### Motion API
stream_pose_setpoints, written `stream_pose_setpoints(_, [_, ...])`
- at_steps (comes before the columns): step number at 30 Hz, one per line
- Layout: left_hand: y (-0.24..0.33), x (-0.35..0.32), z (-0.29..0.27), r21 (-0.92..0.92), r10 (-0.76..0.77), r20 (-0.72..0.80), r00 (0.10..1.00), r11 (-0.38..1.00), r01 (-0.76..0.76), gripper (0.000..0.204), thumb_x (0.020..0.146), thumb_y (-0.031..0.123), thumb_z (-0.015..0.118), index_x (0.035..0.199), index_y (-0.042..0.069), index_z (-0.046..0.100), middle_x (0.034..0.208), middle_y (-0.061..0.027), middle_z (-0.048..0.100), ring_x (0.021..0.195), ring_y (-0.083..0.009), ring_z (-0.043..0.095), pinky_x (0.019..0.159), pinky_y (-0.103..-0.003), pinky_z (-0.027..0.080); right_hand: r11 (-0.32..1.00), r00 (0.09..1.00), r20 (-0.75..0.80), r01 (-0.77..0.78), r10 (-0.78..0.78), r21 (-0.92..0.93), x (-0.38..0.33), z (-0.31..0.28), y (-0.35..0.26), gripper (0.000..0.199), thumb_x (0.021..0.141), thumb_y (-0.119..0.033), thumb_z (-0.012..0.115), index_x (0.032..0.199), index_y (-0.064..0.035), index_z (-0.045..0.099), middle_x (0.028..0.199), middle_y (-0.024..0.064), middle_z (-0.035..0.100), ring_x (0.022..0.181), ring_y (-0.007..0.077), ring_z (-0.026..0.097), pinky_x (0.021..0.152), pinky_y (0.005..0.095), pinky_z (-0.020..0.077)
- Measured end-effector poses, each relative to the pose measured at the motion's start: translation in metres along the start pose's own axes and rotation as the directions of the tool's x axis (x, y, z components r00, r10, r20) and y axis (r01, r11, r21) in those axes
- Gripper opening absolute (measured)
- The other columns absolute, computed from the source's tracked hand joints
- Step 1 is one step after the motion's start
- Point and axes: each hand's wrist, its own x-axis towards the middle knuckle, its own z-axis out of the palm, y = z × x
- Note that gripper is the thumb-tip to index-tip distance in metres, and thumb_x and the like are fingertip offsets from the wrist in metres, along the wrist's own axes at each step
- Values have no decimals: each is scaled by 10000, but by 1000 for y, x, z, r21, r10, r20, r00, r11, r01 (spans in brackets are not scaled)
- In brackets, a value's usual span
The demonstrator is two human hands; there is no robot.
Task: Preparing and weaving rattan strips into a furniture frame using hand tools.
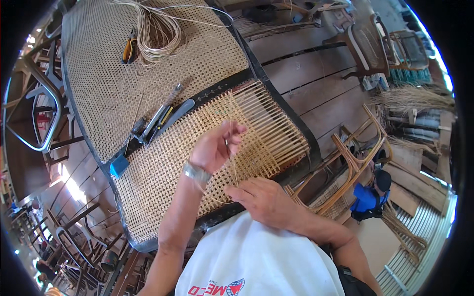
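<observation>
A woven cane panel (163, 148) in a dark frame lies before me, its right part bare parallel strands (276, 130) without cross weave. My left hand (216, 147), with a metal watch (196, 172) at the wrist, is raised over the middle of the weave. Its fingers are curled together; what they hold, if anything, is too small to tell. At the near edge of the panel, my right hand (261, 200) has thumb and forefinger pinched on a thin cane strand (236, 176). Part of that strand loops loosely near the frame's near edge.
Beyond lies a second cane panel (103, 74), bearing a coil of cane (160, 37), yellow-handled pliers (129, 49), a yellow-black knife (165, 117) and a blue block (119, 165). Chair frames (47, 108) crowd the left. A person in blue (366, 197) sits at right near a wooden chair frame (353, 160).
</observation>
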Motion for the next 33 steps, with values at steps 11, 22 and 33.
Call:
stream_pose_setpoints(11, [132, -221, 15, 873, 669, 6, 743, 359, -331, 293, 1021, 234, 496, 1120, -16, 612, 742, 7, 595, 441, 14, 315, 401, -147, 222, 623, 651, 57, -692, 757, -364, -297, -35, 117, 157, 857, -105, 611, 971, -14, 669, 901, 163, 630, 898, 341, 609, 817, 423, 494])
stream_pose_setpoints(22, [98, -393, -215, 574, 942, -207, 265, -103, 813, 320, 901, 313, 561, 834, 24, 681, 696, -131, 675, 680, -258, 671, 678, -394, 506, 726, 721, -83, -681, 688, 98, -383, 3, 134, 239, 889, -126, 612, 1076, 21, 638, 956, 187, 667, 863, 300, 667, 769, 358, 526])
stream_pose_setpoints(33, [-1, -371, -161, 948, 997, -48, 67, 24, 317, 358, 884, 253, 691, 1108, -18, 624, 979, -119, 683, 927, -205, 650, 813, -316, 517, 696, 670, -230, -717, 706, 49, -372, -70, 156, 231, 881, -110, 616, 1059, 35, 635, 1019, 170, 659, 878, 328, 646, 802, 394, 512])
